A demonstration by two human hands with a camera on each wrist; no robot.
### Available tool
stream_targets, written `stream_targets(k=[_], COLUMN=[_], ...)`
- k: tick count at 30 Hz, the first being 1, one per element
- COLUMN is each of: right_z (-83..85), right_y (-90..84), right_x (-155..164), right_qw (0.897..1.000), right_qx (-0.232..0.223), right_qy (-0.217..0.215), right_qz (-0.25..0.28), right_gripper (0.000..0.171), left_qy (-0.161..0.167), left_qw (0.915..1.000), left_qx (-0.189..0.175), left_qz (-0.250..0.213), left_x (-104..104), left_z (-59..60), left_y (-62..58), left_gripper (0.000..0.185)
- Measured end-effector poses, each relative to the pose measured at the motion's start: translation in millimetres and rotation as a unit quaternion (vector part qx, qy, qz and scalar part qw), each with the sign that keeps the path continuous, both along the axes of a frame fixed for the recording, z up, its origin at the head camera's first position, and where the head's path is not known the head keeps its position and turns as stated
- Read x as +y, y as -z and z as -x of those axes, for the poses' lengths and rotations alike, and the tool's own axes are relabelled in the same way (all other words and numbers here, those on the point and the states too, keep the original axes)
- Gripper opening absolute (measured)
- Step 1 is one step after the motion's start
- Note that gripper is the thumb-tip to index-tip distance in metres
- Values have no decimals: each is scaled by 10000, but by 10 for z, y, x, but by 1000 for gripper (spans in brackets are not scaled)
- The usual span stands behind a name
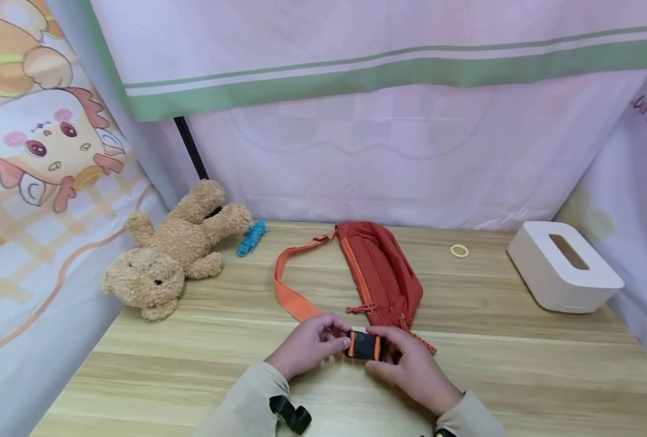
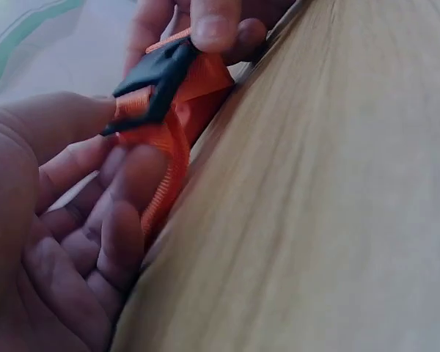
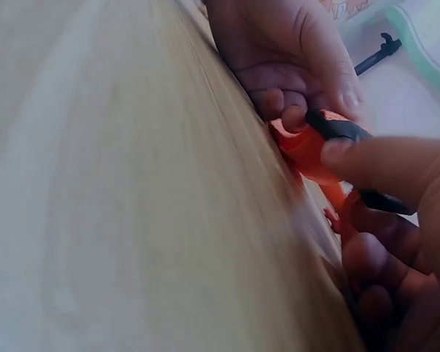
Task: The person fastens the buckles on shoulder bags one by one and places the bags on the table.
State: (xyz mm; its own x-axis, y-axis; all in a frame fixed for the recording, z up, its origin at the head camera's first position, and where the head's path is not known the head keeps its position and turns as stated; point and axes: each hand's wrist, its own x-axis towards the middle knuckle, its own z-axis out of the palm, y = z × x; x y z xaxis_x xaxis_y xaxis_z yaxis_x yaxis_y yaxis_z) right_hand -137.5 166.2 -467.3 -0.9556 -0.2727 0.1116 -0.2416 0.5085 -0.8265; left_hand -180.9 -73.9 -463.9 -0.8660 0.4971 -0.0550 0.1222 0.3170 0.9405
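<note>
Where the head view looks down, the left hand (image 1: 308, 346) and right hand (image 1: 411, 364) both pinch the black buckle (image 1: 364, 346) of an orange waist bag (image 1: 380, 273) lying mid-table (image 1: 520, 364), strap (image 1: 291, 291) looped leftward. Teddy bear (image 1: 173, 252), tissue box (image 1: 561, 273), yellow ring (image 1: 459, 250) and printed curtains (image 1: 356, 121) surround. Left wrist view: fingers (image 2: 117, 242) curl about webbing (image 2: 165, 161). Right wrist view: thumb (image 3: 374, 158) presses the buckle (image 3: 337, 129). Judged light and limp; the rigid buckle offers the sure hold on smooth wood.
</note>
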Motion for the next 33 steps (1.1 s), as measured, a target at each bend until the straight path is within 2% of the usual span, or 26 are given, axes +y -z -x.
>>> stream_targets(k=[4, 8, 11, 16, 23, 28, 33], right_z=[19, 34, 50, 77, 110, 131, 170], right_y=[-26, -54, -73, -82, -73, -91, -70], right_x=[34, 63, 78, 95, 142, 168, 217], right_qw=[9999, 9986, 9974, 9956, 9933, 9929, 9898], right_qx=[-14, -106, -151, -221, -315, 49, 922], right_qy=[165, 513, 661, 768, 886, 899, 951], right_qz=[-5, -102, -264, -480, -666, -777, -522], right_gripper=[47, 47, 50, 49, 41, 34, 32], left_qy=[-40, -65, -72, -72, -72, -109, -136], left_qw=[9994, 9961, 9936, 9915, 9897, 9866, 9793], left_qx=[78, 445, 574, 678, 747, 995, 1415], left_qz=[329, 753, 969, 1108, 1220, 1290, 1442], left_x=[-10, -32, -56, -95, -127, -145, -162], left_z=[12, 27, 33, 40, 53, 72, 112], left_y=[-3, -8, -23, -34, -49, -61, -74], left_gripper=[17, 15, 14, 13, 9, 10, 20])
